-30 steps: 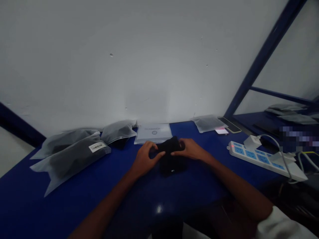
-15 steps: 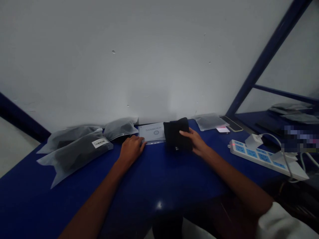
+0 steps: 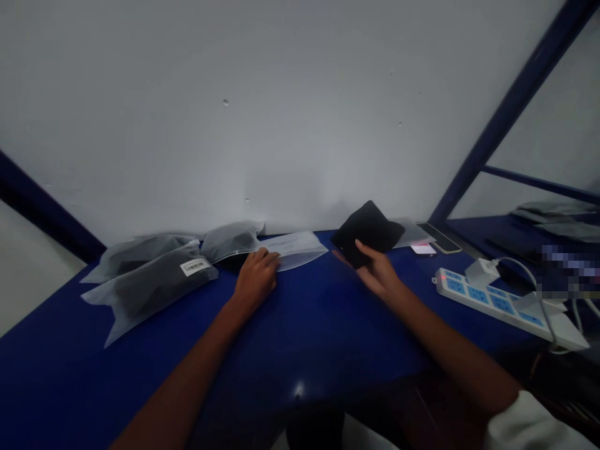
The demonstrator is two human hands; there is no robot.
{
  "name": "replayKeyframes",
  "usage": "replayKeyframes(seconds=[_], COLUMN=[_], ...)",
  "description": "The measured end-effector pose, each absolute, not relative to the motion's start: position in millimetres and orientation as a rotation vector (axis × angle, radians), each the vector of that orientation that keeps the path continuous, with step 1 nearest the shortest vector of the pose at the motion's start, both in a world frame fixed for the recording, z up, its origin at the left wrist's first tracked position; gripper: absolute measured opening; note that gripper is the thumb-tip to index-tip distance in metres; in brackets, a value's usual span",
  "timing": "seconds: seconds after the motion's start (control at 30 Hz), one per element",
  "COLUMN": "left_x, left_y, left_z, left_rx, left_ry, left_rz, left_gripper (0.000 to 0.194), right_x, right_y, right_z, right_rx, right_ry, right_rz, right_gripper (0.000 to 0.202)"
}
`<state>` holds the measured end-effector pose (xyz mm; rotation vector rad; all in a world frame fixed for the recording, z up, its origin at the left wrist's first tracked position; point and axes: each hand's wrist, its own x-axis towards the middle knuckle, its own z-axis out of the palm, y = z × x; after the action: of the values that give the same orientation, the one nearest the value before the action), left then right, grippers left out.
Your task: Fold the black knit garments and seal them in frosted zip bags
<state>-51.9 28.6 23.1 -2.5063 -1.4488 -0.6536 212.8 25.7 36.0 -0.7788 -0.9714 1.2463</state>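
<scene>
My left hand [image 3: 257, 275] is closed at the left edge of a translucent printed plastic bag [image 3: 302, 245], which lies flat on the blue table with its right end slightly raised. In my right hand [image 3: 379, 270] is a folded black cloth [image 3: 366, 230], tilted with one corner up and held clear of the bag's right end. The thumb lies on the cloth's near side, and the other fingers are partly hidden beneath it. Just left of my left hand sits a filled frosted bag [image 3: 232, 240] with something dark inside.
Two more frosted bags lie at the left, the nearer one [image 3: 150, 290] carrying a barcode label [image 3: 194, 267]. Another frosted bag [image 3: 412, 232] rests behind the cloth, beside a phone [image 3: 440, 238]. A power strip [image 3: 497, 303] with plugs and cables occupies the right. The wall stands behind.
My right hand has moved the black cloth right and up, turning it, away from the printed bag. The bag's right end has shifted and lifted. My left hand has stayed at its left edge.
</scene>
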Motion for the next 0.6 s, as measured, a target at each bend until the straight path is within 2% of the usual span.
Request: replayKeyframes(seconds=[0.1, 0.23, 0.37, 0.47, 0.6], left_x=[-45, -26, -10, -9, -14], left_y=[24, 10, -4, -8, -6], left_z=[23, 23, 28, 29, 22], left_rx=[-2.39, -2.398, -2.605, -2.689, -2.634], left_ry=[-1.451, -1.477, -1.499, -1.507, -1.643], left_rz=[-0.783, -0.915, -1.054, -1.246, -1.267], left_gripper=[0.033, 0.035, 0.037, 0.037, 0.039], right_x=[204, 202, 200, 194, 189], right_y=[15, 0, -8, -7, -1], right_z=[36, 33, 32, 27, 18], right_rx=[-0.85, -1.009, -0.792, -0.598, -0.593], right_ry=[-1.108, -1.494, -1.932, -2.299, -2.513], right_rz=[0.902, 0.357, 0.197, -0.032, -0.061], right_gripper=[0.043, 0.027, 0.02, 0.032, 0.04])
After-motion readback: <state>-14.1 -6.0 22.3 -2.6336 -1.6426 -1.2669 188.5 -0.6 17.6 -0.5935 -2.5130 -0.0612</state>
